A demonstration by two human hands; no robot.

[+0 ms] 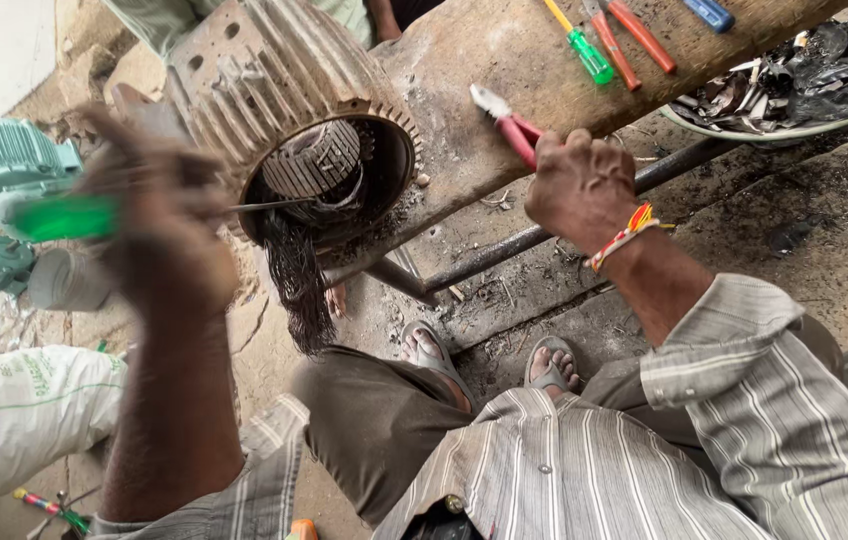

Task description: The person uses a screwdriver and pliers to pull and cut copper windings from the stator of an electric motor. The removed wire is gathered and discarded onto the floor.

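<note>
I am looking down at a long wooden counter point(504, 60) that is carrying a big ribbed motor housing point(284, 110), its round opening facing me. Dark copper wire point(296, 280) is hanging out of that opening in a loose bundle, trailing below the counter's edge. Well to the right, a metal bowl point(744, 130) is sitting on the counter, holding blackened scraps. My left hand point(169, 215), blurred, is clenching a green-handled screwdriver point(69, 217), whose thin shaft is reaching into the housing's opening. My right hand point(584, 185) is gripping red-handled pliers point(506, 122) over the counter, just beside the housing, jaws pointing up and left. Farther along the counter, a second green screwdriver point(584, 48) and more red-handled pliers point(629, 38) are lying side by side.
</note>
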